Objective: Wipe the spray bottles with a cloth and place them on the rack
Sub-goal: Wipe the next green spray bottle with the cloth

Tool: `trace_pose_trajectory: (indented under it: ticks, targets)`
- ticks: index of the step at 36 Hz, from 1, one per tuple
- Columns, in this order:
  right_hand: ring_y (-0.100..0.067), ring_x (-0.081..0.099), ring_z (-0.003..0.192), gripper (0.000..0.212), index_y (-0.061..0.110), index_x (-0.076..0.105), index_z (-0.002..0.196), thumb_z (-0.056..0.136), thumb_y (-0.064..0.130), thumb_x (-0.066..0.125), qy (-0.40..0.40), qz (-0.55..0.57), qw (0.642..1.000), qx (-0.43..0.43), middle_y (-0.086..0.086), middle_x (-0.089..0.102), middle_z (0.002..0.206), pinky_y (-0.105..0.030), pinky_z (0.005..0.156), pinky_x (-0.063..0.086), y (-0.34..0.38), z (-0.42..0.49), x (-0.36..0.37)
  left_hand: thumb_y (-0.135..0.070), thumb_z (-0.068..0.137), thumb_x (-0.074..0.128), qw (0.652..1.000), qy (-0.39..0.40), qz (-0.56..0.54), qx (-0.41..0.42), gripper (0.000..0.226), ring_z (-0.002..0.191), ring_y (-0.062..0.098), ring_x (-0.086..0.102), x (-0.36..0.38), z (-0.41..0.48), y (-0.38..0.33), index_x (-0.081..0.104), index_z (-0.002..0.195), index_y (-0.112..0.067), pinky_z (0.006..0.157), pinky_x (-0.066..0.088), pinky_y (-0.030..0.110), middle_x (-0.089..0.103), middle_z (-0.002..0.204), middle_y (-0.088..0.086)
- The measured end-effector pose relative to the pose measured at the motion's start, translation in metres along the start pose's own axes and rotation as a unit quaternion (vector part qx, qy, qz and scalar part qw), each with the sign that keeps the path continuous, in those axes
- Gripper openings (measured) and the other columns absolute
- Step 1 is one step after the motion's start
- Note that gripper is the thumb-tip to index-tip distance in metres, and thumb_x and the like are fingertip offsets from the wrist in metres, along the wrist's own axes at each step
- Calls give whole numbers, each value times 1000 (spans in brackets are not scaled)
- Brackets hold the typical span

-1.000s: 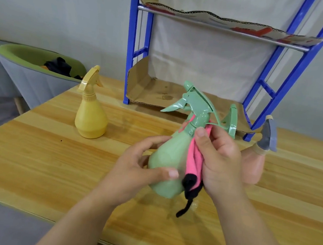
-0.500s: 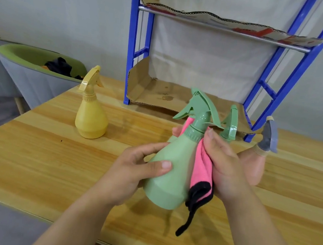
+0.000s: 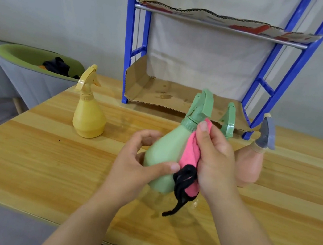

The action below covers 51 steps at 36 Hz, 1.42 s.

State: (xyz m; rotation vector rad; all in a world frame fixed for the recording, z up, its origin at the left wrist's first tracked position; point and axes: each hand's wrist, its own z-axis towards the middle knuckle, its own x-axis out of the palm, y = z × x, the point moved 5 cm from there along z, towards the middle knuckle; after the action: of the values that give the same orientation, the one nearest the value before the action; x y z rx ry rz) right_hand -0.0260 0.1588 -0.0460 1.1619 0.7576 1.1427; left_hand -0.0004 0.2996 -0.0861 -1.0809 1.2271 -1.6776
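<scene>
Held over the wooden table (image 3: 33, 158), neck toward 1 o'clock, the pale green pear-shaped plastic spray bottle (image 3: 163, 152) seems light and slick; left hand (image 3: 133, 159) grips its belly, right hand (image 3: 214, 160) clutches the pink cloth (image 3: 190, 153) against it.

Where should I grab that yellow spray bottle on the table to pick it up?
Probably round the narrow neck of the yellow spray bottle, coming from its near side: it stands upright, and the pear-shaped body widens below, so fingers won't slip.
</scene>
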Motion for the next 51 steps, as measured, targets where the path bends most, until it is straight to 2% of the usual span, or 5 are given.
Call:
trace_pose_trajectory:
  ticks: [7,17,29,42,51]
  targets:
    - [-26,65,106,50,21,71,107,72,57,70,176,113,977,31,-9,70,112,-46,95,50,2,1,3,-44,45,89,984,108,-129,-51,53,82,16,69,2,-1,-4,75,90,-21,67,56,27,72,92,2]
    - [-39,62,90,57,15,60,90,73,70,59,35,-31,998,-32,-27,61,99,-60,87,49,-2,1,2,-38,51,81,999,31,7,-23,61,93,25,69,4,-2,1,63,109,-31,66,58,38,65,114,-4]
    - [-19,68,100,37,17,70,102,91,47,52,123,39,991,27,-4,74,100,-38,89,50,-9,4,2,-26,64,74,981,169,-43,-87,44,78,20,72,3,-4,2,70,107,-25,55,54,27,72,101,-1]
    - [8,60,89,21,43,59,97,89,50,41,62,-184,981,-22,21,66,92,-8,75,43,-21,-2,5,-32,51,81,998,42,12,-54,55,76,24,71,-10,5,19,65,104,-34,56,53,30,69,102,11]
    - [10,54,98,16,47,53,95,95,43,38,97,-316,944,-25,32,65,91,-4,80,36,-25,-3,2,-35,55,77,977,-112,184,2,52,91,0,62,-43,17,25,53,98,-50,69,56,27,60,101,-30]
